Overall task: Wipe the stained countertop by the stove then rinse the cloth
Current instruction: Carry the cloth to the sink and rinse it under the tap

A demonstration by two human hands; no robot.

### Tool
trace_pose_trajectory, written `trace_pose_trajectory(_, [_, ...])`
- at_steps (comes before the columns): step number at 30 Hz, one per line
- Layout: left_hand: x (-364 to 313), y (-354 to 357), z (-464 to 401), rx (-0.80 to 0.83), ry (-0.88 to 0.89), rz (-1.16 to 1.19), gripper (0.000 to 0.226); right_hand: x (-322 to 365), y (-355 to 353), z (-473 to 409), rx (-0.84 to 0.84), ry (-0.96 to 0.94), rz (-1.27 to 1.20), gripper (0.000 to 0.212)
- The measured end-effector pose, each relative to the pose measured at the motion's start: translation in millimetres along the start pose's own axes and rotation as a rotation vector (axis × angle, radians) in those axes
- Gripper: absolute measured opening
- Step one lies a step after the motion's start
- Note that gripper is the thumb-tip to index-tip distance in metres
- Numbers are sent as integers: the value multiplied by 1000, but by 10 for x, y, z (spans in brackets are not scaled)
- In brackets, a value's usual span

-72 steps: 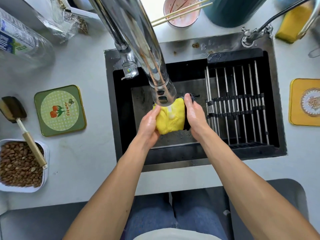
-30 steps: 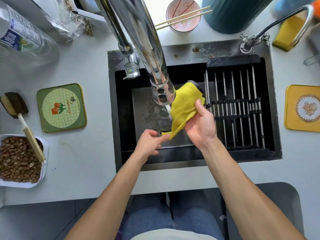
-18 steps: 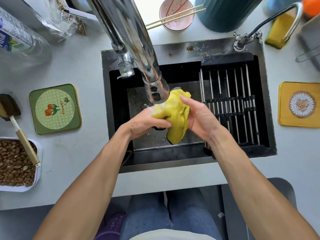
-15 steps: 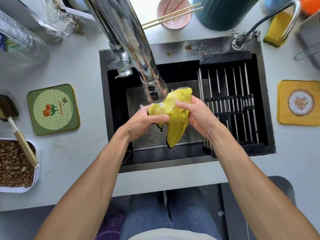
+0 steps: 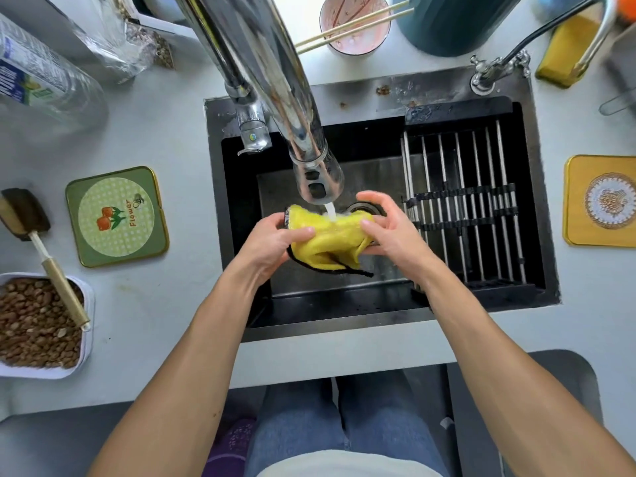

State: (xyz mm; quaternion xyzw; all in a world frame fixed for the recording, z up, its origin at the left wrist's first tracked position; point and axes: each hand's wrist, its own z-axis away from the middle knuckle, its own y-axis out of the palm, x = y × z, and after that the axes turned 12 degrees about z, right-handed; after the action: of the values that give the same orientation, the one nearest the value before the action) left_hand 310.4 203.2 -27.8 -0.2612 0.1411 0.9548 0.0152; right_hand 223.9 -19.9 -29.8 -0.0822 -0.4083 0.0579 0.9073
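Observation:
A yellow cloth with a black edge [image 5: 327,239] is stretched between both hands over the dark sink [image 5: 220,215]. My left hand [image 5: 272,242] grips its left end and my right hand [image 5: 389,228] pinches its right end. A thin stream of water falls from the chrome tap head [image 5: 318,177] onto the middle of the cloth. The drain ring [image 5: 364,208] shows just behind the cloth.
A metal drying rack [image 5: 461,208] fills the sink's right half. On the left counter lie a green coaster [image 5: 117,215], a brush [image 5: 38,242] and a tray of brown pellets [image 5: 34,325]. A yellow coaster [image 5: 602,201] lies right. A bowl with chopsticks [image 5: 354,22] stands behind the sink.
The cloth was hanging bunched between my hands; now it is pulled out sideways under the water, with my left hand moved left and my right hand further right.

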Motion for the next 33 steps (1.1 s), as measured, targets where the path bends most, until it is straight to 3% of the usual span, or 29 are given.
trace_pose_trajectory(4, [6,29,43,-92,72,-240,82,49,54,21,-74,-64,227,40])
trace_pose_trajectory(8, [25,42,69,70,240,-414,113,41,46,24,-140,-103,402,39])
trace_pose_trajectory(10, [14,39,57,122,324,-672,105,42,8,31,-110,-151,473,49])
trace_pose_trajectory(13, [27,55,42,50,385,-1115,83,44,-21,9,-83,-223,774,77])
trace_pose_trajectory(18, [19,80,6,-43,500,-1271,36,93,-9,-15,-148,-262,1016,58])
trace_pose_trajectory(23, [-112,-8,18,-10,508,-1142,10,158,-199,-31,-115,-225,1027,34])
trace_pose_trajectory(26, [-199,-70,17,86,339,-814,24,192,-362,-52,15,-211,832,18])
trace_pose_trajectory(29, [-189,-109,12,172,189,-339,28,248,-446,-11,133,-129,446,30])
trace_pose_trajectory(33, [-72,65,-62,76,132,47,33,265,-253,-75,-6,-84,40,47])
